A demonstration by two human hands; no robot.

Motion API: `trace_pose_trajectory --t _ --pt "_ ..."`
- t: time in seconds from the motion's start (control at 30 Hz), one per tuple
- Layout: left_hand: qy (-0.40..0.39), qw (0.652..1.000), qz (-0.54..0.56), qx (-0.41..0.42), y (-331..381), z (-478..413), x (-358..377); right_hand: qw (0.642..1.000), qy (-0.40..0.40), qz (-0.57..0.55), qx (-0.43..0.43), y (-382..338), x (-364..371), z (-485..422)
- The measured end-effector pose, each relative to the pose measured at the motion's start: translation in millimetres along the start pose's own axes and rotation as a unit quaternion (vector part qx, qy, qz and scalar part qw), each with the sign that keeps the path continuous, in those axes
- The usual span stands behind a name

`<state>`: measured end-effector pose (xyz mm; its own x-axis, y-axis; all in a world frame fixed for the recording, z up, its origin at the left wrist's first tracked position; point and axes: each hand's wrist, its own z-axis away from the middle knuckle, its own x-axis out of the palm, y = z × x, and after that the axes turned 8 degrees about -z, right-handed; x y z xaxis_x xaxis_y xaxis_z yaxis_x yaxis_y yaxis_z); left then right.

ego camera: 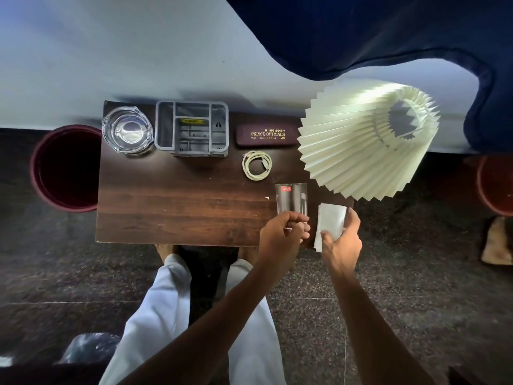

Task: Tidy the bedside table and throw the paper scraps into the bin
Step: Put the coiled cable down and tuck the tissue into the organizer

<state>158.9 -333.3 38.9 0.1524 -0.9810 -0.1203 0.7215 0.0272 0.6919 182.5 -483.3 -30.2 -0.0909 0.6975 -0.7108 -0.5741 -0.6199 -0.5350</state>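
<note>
**A:** How far along?

**B:** Mostly tidied, by the look of it. Lined up along the far edge of the bench: a glass ashtray, a grey compartment organiser, a maroon spectacle case. Just in front of the case, a coiled pale cable.

**A:** And the hands?

**B:** Gripping a clear tumbler low down with the left hand, fingers curled round its base. Held upright near the bench's front right corner. Pinching a folded white paper between thumb and fingers of the right hand, just beside the tumbler and below the rim of the tilted pleated lampshade. Cannot tell whether lifted clear or partly lying on the wood.

**A:** Anything left for the bin?

**B:** Probably that paper, plus one tiny white scrap lying on bare wood just left of the tumbler. Standing on the floor against the bench's left end: a maroon bin. Too dark inside to make out any contents. Also a second reddish tub at the right edge, partly cut off.

**A:** So, remaining?

**B:** Judging from this alone: setting the tumbler down somewhere sensible, carrying the paper to a bin, then picking up that speck. Easy to miss, being so small. Near the end, though not finished.
</note>
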Motion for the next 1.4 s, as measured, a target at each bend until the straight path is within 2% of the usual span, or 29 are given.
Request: trace_pose_trajectory --t 0.2,0.33,0.47,0.57,0.73,0.83,0.9,0.97,1.03,1.1,1.17,1.3,1.4 --pt "0.000 1.000 0.027 -0.001 -0.1 10.6 -31.2 0.996 -0.006 -0.090 -0.003 -29.8 -22.2 47.2" --pt "0.008 1.000 -0.010 -0.009 -0.8 12.9 -65.2 0.983 -0.070 -0.170 -0.028 -66.2 -35.5 95.3" --pt "-0.022 0.997 0.059 -0.038 11.5 17.3 -96.9 0.967 -0.153 -0.198 -0.057 -103.5 -25.2 122.1" --pt "0.010 0.991 0.127 -0.030 23.3 16.1 -116.5 0.964 -0.177 -0.172 -0.101 -130.0 -7.9 129.1" --pt "0.068 0.945 0.304 -0.105 40.1 -0.2 -138.1 0.970 -0.093 -0.192 -0.114 -170.5 18.5 129.1" --pt "0.098 0.927 0.346 -0.106 51.9 -14.3 -142.4 0.971 -0.031 -0.212 -0.110 -194.1 38.6 121.0" --pt "0.157 0.941 0.288 -0.081 55.7 -24.9 -140.4 0.967 0.013 -0.227 -0.116 -210.1 49.5 110.0" --pt "0.238 0.959 0.152 -0.020 59.8 -33.6 -143.3 0.965 0.044 -0.212 -0.145 -225.8 60.1 98.1" --pt "0.280 0.956 0.075 0.053 68.0 -38.8 -149.1 0.965 0.061 -0.180 -0.178 -238.3 69.2 87.1" --pt "0.258 0.960 0.050 0.099 73.0 -43.5 -151.8 0.967 0.058 -0.160 -0.190 -247.9 76.8 78.8" --pt "0.195 0.974 0.039 0.108 77.5 -48.2 -153.2 0.969 0.045 -0.150 -0.189 -254.9 85.3 71.7" --pt "0.089 0.993 0.031 0.075 79.2 -57.2 -154.9 0.976 0.013 -0.126 -0.175 -260.8 96.1 65.9" --pt "0.064 0.996 0.043 0.037 80.8 -59.9 -156.7 0.980 -0.021 -0.092 -0.174 -258.1 99.8 64.0"
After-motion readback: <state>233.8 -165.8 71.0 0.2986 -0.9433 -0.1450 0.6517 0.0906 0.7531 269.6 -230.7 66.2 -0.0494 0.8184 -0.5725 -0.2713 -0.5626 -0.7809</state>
